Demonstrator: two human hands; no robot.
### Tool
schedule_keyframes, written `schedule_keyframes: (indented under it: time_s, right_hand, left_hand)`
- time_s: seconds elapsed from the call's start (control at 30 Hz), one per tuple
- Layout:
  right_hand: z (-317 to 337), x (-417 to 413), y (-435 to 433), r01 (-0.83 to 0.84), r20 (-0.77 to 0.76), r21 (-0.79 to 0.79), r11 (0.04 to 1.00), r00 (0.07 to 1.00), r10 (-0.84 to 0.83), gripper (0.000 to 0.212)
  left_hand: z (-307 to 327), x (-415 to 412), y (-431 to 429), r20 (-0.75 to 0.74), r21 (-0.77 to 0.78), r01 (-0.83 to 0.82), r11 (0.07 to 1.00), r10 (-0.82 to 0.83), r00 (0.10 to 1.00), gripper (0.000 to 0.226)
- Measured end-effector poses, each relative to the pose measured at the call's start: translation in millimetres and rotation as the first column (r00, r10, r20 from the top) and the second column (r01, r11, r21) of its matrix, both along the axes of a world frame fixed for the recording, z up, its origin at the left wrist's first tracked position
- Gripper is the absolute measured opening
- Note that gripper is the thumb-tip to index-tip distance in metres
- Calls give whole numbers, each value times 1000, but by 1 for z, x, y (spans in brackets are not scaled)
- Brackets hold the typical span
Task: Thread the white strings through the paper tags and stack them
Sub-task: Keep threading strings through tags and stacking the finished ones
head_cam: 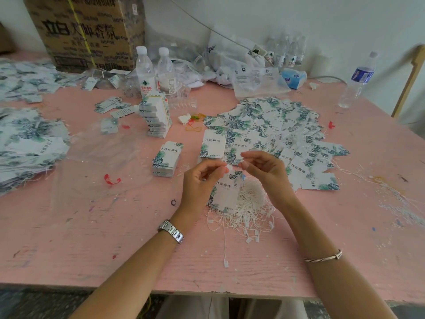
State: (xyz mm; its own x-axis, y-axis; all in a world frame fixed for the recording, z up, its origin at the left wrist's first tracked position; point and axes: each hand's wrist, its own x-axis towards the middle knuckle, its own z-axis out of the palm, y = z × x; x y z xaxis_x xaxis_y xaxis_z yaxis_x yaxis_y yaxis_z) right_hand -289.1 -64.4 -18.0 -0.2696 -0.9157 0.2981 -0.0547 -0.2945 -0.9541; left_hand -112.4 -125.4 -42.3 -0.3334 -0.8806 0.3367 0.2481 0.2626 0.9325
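Near centre, above the pink surface (92, 226): left hand (202, 180) holds one paper tag (226, 192) upright, fingers pinching its top edge. Right hand (264, 171) is just beside it, thumb and forefinger pressed together on the tip of a white string (230, 168) at the tag's top. A heap of loose strings (250, 203) lies under the tag. A small tag stack (166, 160) sits to the left. Finished tags (287, 134) fan out far right. Water bottles (145, 72) stand at the far side.
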Motion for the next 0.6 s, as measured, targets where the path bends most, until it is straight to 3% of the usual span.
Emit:
schedule_keyframes:
  time_s: [0.33, 0.6]
  right_hand:
    - [-5, 9, -2, -21, -167, 5, 1000, 986, 22, 19]
    - [-4, 10, -1, -29, -86, 14, 999, 996, 31, 20]
  left_hand:
    - [-1, 2, 2, 112, -45, -25, 999, 30, 993, 6]
    - [-5, 1, 2, 178, -115, -39, 993, 59, 982, 6]
